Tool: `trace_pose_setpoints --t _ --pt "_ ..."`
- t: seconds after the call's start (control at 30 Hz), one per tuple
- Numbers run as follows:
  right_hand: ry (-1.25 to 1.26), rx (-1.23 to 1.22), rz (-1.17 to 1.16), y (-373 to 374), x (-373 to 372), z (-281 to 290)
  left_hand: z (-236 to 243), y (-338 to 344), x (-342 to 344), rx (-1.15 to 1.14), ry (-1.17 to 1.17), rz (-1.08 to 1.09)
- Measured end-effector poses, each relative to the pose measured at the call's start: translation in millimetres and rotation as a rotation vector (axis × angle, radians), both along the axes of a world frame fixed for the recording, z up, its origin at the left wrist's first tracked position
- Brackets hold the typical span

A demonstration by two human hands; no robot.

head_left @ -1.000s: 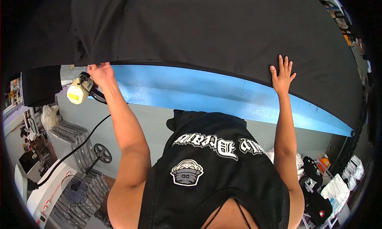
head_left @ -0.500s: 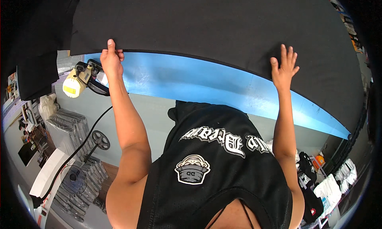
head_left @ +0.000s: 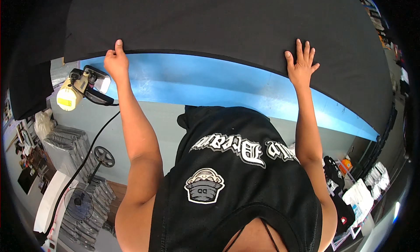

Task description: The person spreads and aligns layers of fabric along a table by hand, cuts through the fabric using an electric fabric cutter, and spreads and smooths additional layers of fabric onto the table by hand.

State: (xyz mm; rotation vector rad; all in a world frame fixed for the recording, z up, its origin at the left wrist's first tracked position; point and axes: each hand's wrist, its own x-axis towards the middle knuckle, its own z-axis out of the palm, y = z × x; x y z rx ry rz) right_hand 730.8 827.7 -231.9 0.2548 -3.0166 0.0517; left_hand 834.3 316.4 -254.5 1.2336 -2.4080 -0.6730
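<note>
Black fabric is spread over a table with a light blue front edge. At the cloth's near edge on the left, my left hand is closed, its thumb on top and its fingers curled, pinching the border. Farther right, my right hand lies flat on the fabric with its fingers spread. Just left of my left wrist, at the table's edge, sits a cream and black corded electric fabric cutter.
A black cable hangs from the cutter toward the lower left. Below stand a fan and several plastic-wrapped stacks. Black cloth drapes at the far left. On the lower right, folded garments rest on a rack.
The whole view has shifted slightly. My left hand has turned a little at the cloth's edge, and its fingers show less beside the thumb. My right hand stays spread on the fabric.
</note>
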Motion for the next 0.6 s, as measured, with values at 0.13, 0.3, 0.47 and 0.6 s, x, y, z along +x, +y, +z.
trace_pose_setpoints --t 0.13,0.3,0.47,0.6 --pt "0.021 -0.081 0.321 -38 25 21 -10 -2 5 0.038 0.037 -0.011" --pt "0.027 0.039 0.445 -49 18 -1 -15 -27 6 0.033 -0.022 -0.042" --pt "0.076 0.04 0.441 -46 14 -6 32 0 0 -0.18 -0.266 0.018" --pt "0.135 0.063 0.515 -48 15 9 83 91 -36 -0.513 0.318 -0.834"
